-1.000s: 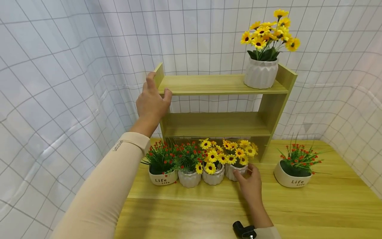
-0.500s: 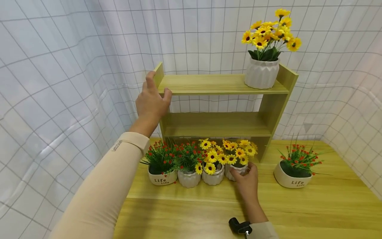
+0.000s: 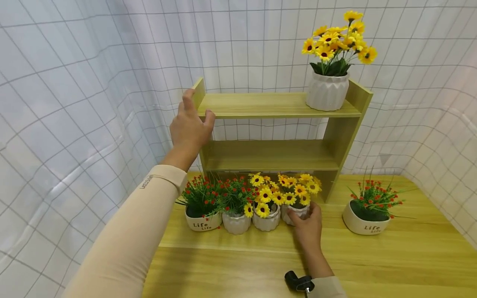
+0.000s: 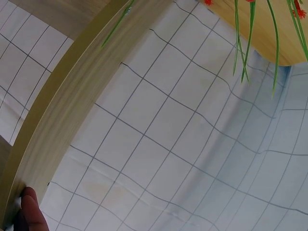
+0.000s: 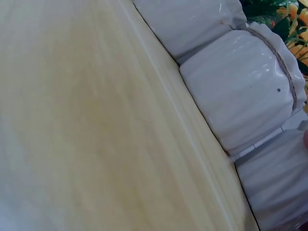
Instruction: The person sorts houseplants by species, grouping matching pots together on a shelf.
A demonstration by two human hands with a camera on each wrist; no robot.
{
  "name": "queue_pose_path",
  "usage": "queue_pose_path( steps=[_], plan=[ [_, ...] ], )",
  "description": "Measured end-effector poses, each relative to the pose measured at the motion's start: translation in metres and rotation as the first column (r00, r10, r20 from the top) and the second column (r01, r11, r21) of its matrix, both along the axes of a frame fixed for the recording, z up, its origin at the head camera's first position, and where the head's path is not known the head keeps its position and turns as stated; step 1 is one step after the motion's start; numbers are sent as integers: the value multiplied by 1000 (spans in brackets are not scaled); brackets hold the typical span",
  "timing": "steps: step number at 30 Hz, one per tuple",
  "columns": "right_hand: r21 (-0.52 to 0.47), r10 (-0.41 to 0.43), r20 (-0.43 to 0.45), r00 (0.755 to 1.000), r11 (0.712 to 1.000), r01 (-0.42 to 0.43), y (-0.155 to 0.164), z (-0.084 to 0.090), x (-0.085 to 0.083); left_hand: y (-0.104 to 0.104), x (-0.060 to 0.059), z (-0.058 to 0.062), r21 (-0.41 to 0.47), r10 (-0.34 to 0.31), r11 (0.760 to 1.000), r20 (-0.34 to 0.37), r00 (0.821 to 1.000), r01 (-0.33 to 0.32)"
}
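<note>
My left hand (image 3: 190, 124) grips the upper left side panel of a two-tier wooden shelf (image 3: 268, 155), fingers up the outside and thumb on the front edge. The left wrist view shows that panel (image 4: 72, 96) with one fingertip (image 4: 31, 211) against it. My right hand (image 3: 307, 223) holds a small white ribbed pot of yellow flowers (image 3: 295, 211), the rightmost in a row of pots in front of the shelf. In the right wrist view, ribbed white pots (image 5: 245, 91) stand on the wooden table (image 5: 96, 120).
A large white pot of yellow flowers (image 3: 327, 92) stands at the right end of the top shelf. Left of the held pot are a yellow-flower pot (image 3: 266, 221), a ribbed pot (image 3: 236, 222) and a "Life" pot (image 3: 203, 221). Another "Life" pot (image 3: 365, 223) sits alone at right. A gridded curtain (image 3: 74, 103) surrounds the table (image 3: 410, 256).
My right hand has slid a little forward and its fingers have closed round the rightmost small pot. My left hand has stayed on the shelf.
</note>
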State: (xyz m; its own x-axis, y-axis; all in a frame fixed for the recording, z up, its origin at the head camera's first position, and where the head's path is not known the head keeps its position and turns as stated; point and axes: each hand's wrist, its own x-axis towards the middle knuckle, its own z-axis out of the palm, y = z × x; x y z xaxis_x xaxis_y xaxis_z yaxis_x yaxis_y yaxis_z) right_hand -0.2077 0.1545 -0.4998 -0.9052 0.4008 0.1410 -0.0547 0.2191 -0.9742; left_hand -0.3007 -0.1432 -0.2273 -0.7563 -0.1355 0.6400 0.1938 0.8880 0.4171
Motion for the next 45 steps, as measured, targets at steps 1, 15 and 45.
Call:
queue_pose_path(
  steps=[1, 15, 45],
  plan=[
    [-2, 3, -4, 1000, 1000, -3, -1, 0, -1, 0, 0, 0, 1, 2, 1000, -1, 1000, -2],
    [-49, -33, -36, 999, 998, 31, -13, 5, -1, -2, -3, 0, -3, -11, 1000, -7, 1000, 11],
    [-107, -201, -154, 967, 977, 186, -3, 26, 17, 0, -2, -1, 1, -16, 1000, 3, 1000, 16]
  ],
)
